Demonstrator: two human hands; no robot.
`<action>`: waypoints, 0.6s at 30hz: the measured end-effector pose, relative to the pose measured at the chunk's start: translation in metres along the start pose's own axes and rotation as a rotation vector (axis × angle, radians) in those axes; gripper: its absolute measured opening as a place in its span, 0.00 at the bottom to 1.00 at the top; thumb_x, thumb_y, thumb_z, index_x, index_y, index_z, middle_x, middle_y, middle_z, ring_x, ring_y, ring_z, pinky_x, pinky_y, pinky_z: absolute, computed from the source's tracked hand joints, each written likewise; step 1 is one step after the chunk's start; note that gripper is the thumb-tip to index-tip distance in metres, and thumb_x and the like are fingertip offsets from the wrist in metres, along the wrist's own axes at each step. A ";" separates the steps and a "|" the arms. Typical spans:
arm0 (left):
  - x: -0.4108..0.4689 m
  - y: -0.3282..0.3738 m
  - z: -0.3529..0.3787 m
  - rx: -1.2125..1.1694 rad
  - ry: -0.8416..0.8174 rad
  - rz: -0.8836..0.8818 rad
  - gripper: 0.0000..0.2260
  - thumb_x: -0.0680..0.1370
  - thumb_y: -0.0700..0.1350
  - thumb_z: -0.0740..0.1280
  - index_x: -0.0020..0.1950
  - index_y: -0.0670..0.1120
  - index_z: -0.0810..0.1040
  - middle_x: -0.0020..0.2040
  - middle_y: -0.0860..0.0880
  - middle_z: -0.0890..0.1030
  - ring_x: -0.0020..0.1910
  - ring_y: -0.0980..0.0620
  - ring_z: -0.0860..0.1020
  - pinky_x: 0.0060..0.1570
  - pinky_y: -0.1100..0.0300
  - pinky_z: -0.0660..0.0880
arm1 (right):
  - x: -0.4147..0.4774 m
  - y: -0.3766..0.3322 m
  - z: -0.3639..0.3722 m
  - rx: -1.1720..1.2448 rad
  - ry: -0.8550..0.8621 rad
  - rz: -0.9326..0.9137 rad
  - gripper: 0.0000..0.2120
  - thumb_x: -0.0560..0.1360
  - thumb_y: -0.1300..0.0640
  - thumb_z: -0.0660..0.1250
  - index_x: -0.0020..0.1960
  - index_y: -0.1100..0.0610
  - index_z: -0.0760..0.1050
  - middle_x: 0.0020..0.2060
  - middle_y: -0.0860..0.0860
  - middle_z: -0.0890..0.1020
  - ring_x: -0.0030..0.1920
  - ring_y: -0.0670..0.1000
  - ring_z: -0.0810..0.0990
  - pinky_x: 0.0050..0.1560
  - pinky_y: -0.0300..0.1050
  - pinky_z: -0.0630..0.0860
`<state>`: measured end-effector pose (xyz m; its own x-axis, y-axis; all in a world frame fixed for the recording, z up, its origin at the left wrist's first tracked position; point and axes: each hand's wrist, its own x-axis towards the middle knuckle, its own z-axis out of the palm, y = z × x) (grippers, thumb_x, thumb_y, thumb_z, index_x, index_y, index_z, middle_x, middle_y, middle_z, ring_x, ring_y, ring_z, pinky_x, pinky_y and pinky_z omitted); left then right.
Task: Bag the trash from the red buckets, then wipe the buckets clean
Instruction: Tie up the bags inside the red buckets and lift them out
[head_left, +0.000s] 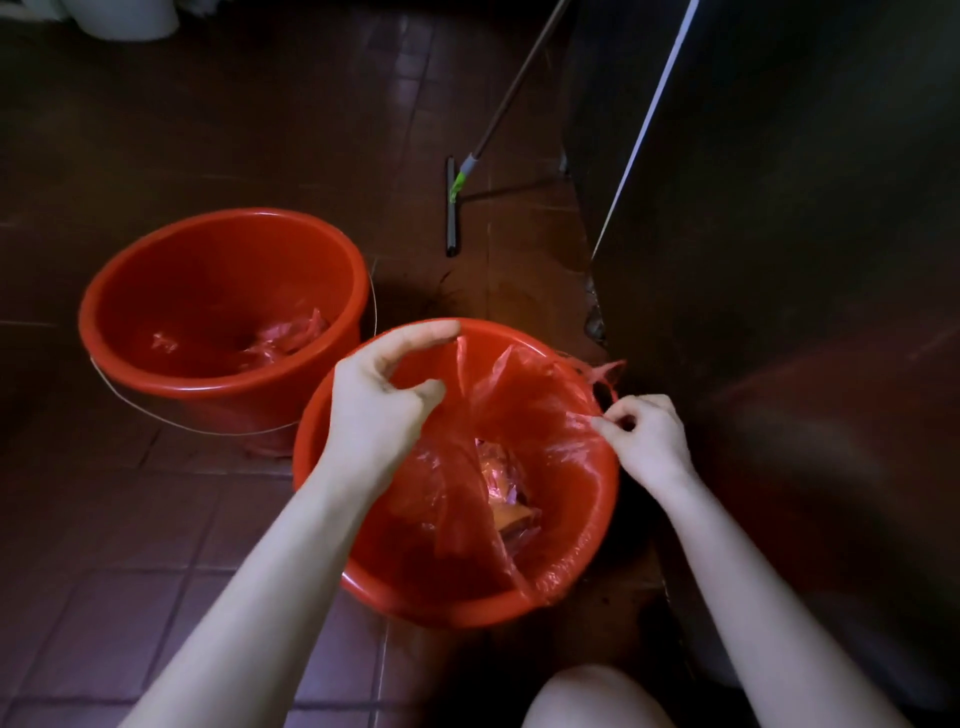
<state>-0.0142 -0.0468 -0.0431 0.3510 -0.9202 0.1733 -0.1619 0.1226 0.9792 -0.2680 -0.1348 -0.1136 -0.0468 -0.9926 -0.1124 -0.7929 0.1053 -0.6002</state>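
Two red buckets stand on the tiled floor. The near bucket (332, 519) is lined with a thin red plastic bag (524, 415) and holds crumpled trash (506, 493) at its bottom. My right hand (647, 436) pinches the bag's edge at the bucket's right rim. Over the left side of that bucket hovers my left hand (382, 395), fingers curled and apart, holding nothing that I can see. The far bucket (218, 306), to the left, has crumpled red plastic (285, 338) lying inside and a wire handle hanging down.
A floor squeegee (453, 208) with a long handle lies on the floor behind the buckets. A dark metal cabinet wall (779, 260) rises close on the right. My knee (597, 696) shows at the bottom edge. A white container (124, 18) sits at the far top left.
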 end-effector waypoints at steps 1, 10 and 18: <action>0.000 0.000 -0.001 -0.043 0.023 -0.008 0.25 0.68 0.27 0.70 0.54 0.56 0.84 0.52 0.61 0.84 0.52 0.66 0.80 0.43 0.75 0.75 | -0.001 -0.002 -0.001 0.085 -0.043 -0.009 0.07 0.72 0.52 0.73 0.39 0.53 0.79 0.55 0.51 0.75 0.51 0.49 0.75 0.57 0.43 0.71; -0.002 -0.009 0.004 -0.057 0.073 -0.012 0.20 0.72 0.35 0.74 0.57 0.55 0.82 0.55 0.51 0.83 0.53 0.55 0.82 0.54 0.57 0.80 | -0.007 -0.040 -0.001 0.212 0.056 -0.020 0.07 0.69 0.51 0.76 0.42 0.51 0.80 0.50 0.50 0.80 0.53 0.51 0.79 0.57 0.49 0.76; 0.001 -0.011 -0.001 -0.115 0.066 -0.073 0.16 0.78 0.33 0.67 0.58 0.52 0.82 0.54 0.51 0.84 0.49 0.55 0.84 0.51 0.58 0.80 | -0.005 -0.074 -0.014 0.591 0.172 0.177 0.35 0.68 0.60 0.77 0.71 0.51 0.68 0.67 0.54 0.74 0.56 0.51 0.80 0.59 0.51 0.77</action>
<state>-0.0112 -0.0488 -0.0539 0.4185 -0.9023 0.1037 -0.0280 0.1014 0.9945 -0.2180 -0.1381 -0.0574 -0.2817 -0.9476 -0.1508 -0.2979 0.2358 -0.9250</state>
